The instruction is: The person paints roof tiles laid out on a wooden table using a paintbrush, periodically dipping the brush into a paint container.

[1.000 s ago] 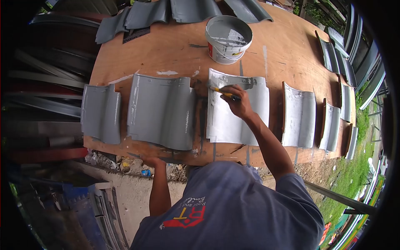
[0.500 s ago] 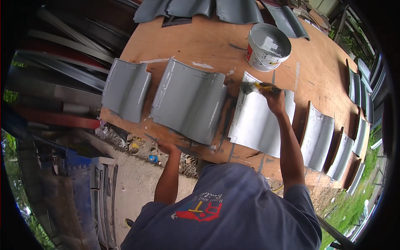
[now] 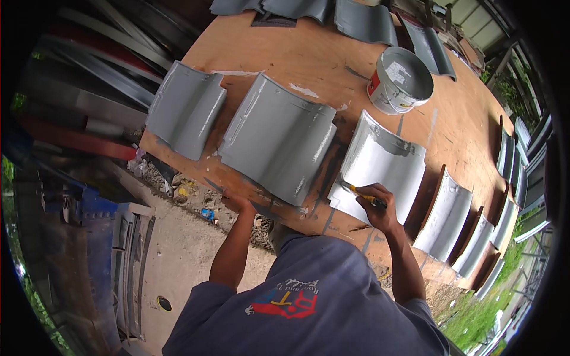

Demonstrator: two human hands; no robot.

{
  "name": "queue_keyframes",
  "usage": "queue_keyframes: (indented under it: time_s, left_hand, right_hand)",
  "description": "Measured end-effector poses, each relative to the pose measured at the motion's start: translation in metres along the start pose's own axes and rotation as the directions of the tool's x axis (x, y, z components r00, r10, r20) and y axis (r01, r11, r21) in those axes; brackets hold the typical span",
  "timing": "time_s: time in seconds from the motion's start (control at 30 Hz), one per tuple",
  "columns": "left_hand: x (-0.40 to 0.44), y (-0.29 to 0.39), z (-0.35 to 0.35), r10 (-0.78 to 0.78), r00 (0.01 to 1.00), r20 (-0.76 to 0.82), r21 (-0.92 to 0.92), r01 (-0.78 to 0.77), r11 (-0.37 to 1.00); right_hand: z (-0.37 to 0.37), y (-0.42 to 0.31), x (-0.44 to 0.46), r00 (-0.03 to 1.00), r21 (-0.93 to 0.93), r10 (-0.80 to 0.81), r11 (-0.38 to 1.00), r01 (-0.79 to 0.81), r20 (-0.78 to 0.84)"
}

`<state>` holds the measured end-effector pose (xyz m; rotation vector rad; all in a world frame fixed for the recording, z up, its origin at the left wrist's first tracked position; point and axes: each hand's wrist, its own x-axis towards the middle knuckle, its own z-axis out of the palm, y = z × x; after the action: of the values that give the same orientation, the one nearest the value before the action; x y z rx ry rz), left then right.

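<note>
My right hand (image 3: pixel 380 207) is closed around a paintbrush (image 3: pixel 362 194) with a yellow and black handle. Its bristles touch the lower left edge of a pale roof tile (image 3: pixel 386 169), which has wet grey paint along its top and left edges. My left hand (image 3: pixel 239 203) rests at the near edge of the wooden board (image 3: pixel 279 53), holding nothing that shows. Just left of the pale tile lies a wide tile coated grey (image 3: pixel 279 139). Beyond the pale tile stands a white bucket (image 3: pixel 389 95) of grey paint.
Another grey tile (image 3: pixel 187 110) lies at the board's left. Pale tiles (image 3: pixel 445 216) run along the right, and more grey tiles (image 3: pixel 363 22) line the far edge. Long metal profiles (image 3: pixel 110 65) are stacked at the left. A blue metal frame (image 3: pixel 98 207) stands at the lower left.
My right hand has moved the brush from the tile's top down its left edge to the lower corner. The view has turned, shifting the board and bucket rightward. My left hand stays at the board's edge.
</note>
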<state>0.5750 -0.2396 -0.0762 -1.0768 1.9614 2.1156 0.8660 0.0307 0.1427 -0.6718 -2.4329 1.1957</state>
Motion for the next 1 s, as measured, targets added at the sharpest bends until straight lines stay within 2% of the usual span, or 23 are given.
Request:
queue_keyframes:
  time_s: [0.03,0.1,0.13,0.2,0.23,0.33,0.37,0.43,0.57,0.63,0.7,0.8,0.9,0.93,1.0]
  left_hand:
    - [-0.001,0.003,0.001,-0.006,1.000,-0.017,-0.012,0.006,1.000]
    - [-0.004,0.006,0.000,0.030,0.998,-0.049,0.130,-0.024,0.991]
    - [-0.004,0.006,-0.001,0.026,0.998,-0.063,0.116,-0.019,0.993]
    - [-0.004,0.007,-0.001,0.026,0.998,-0.051,0.159,-0.017,0.987]
    - [0.000,0.001,-0.003,0.023,0.998,-0.063,0.147,-0.014,0.989]
    - [0.012,-0.011,-0.006,0.049,0.997,-0.060,0.195,-0.036,0.980]
    - [0.005,-0.006,-0.004,0.056,0.997,-0.055,0.194,-0.044,0.980]
    - [-0.003,0.004,-0.003,0.057,0.997,-0.057,0.184,-0.046,0.982]
    - [-0.006,0.007,-0.005,0.043,0.997,-0.067,0.156,-0.032,0.987]
    - [0.001,-0.001,-0.004,0.040,0.997,-0.065,0.152,-0.030,0.988]
    - [0.008,-0.010,-0.006,0.119,0.991,-0.056,0.211,-0.105,0.972]
    - [0.006,-0.012,-0.004,0.130,0.989,-0.074,0.193,-0.113,0.975]
    - [-0.004,0.002,-0.002,0.084,0.993,-0.081,0.176,-0.068,0.982]
    - [-0.003,0.001,-0.001,0.092,0.994,-0.059,0.181,-0.080,0.980]
    - [0.004,-0.002,-0.005,0.020,0.999,-0.037,0.194,-0.013,0.981]
  right_hand:
    - [-0.005,-0.013,0.005,0.999,0.005,-0.025,1.000,0.024,0.048]
    - [-0.003,-0.039,0.030,0.991,0.009,-0.134,0.991,0.134,0.024]
    - [0.004,-0.047,0.048,0.985,0.021,-0.171,0.985,0.171,0.011]
    - [0.031,-0.059,0.092,0.922,0.021,-0.386,0.922,0.387,-0.034]
    - [0.045,-0.071,0.114,0.903,0.009,-0.429,0.903,0.429,0.029]
    - [0.110,-0.075,0.181,0.813,0.003,-0.579,0.815,0.580,0.067]
    - [0.130,-0.077,0.200,0.804,0.010,-0.590,0.807,0.591,0.072]
    - [0.168,-0.077,0.226,0.822,-0.042,-0.566,0.824,0.564,-0.066]
    - [0.218,-0.057,0.225,0.846,-0.011,-0.523,0.851,0.525,-0.105]
    - [0.211,-0.061,0.199,0.823,0.113,-0.535,0.845,0.523,0.190]
    - [0.203,-0.062,0.194,0.805,0.128,-0.534,0.845,0.519,0.260]
    - [0.198,-0.064,0.204,0.894,0.050,-0.447,0.893,0.448,-0.025]
    - [0.210,-0.057,0.226,0.891,0.034,-0.431,0.898,0.439,-0.141]
    - [0.214,-0.056,0.226,0.899,0.113,-0.431,0.892,0.437,-0.077]
    - [0.214,-0.058,0.212,0.861,0.110,-0.501,0.864,0.492,0.087]
